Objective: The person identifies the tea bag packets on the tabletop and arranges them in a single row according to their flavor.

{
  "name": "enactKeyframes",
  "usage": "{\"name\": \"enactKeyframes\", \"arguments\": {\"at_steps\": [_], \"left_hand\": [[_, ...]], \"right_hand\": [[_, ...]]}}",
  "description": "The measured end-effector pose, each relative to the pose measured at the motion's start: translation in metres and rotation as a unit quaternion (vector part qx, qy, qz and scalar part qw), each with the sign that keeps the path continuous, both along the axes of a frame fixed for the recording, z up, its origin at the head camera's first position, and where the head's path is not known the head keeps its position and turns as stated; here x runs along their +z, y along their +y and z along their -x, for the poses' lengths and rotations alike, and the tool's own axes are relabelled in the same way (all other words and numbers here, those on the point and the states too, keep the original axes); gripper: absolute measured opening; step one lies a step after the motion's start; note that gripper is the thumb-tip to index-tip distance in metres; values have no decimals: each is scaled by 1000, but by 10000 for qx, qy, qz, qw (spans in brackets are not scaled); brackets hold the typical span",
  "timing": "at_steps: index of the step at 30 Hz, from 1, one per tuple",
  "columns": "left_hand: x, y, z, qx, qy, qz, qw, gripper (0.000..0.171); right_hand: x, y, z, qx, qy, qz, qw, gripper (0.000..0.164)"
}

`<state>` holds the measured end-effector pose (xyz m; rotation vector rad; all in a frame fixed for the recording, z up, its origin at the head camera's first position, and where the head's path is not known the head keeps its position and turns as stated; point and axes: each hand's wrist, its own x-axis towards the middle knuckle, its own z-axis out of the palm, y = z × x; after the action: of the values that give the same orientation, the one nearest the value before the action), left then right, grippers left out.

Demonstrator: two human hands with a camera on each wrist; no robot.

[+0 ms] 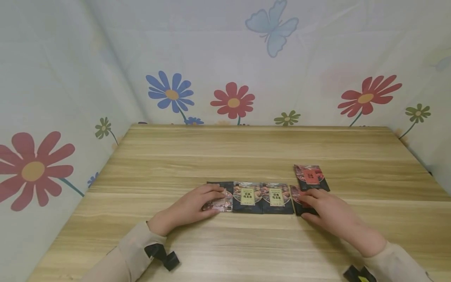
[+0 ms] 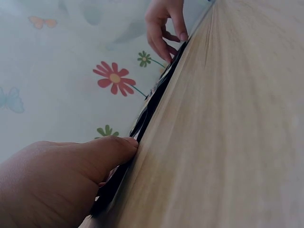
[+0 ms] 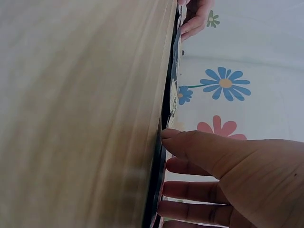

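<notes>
In the head view, several flat black tea sachets lie in a row on the wooden table. My left hand (image 1: 192, 205) rests on the leftmost sachet (image 1: 225, 201), fingers across its top and thumb at its near edge. Two sachets with pale green labels, a left one (image 1: 248, 197) and a right one (image 1: 277, 197), lie side by side in the middle. At the right end, my right hand (image 1: 332, 213) touches a red-labelled sachet (image 1: 296, 196) and covers much of it. In the right wrist view, the right fingers (image 3: 194, 190) stretch out nearly straight along it.
Another red-labelled sachet (image 1: 311, 177) lies just behind the right end of the row. The wooden table (image 1: 225, 152) runs back to a wall cloth (image 1: 299, 70) printed with flowers and a butterfly. Black wrist straps (image 1: 162, 256) sit on the sleeves.
</notes>
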<state>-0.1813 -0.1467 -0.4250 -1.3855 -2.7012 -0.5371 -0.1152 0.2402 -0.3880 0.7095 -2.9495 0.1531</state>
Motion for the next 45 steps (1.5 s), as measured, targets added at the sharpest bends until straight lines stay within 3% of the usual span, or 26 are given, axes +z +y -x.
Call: {"name": "enactKeyframes", "arguments": {"at_steps": [11,20,28,45], "left_hand": [[3,0,0,-8,-82,7,10000,43],[3,0,-1,5,-121,-10,9999,42],[3,0,0,-46,-57,-19,10000,42],[0,0,0,5,-53,-11,10000,42]], "right_hand": [[0,0,4,160,250,56,9995,41],[12,8,11,367,464,373,9976,34],[24,20,25,-26,-5,402,9992,44],[15,36,62,-348,-499,304,9977,50]]}}
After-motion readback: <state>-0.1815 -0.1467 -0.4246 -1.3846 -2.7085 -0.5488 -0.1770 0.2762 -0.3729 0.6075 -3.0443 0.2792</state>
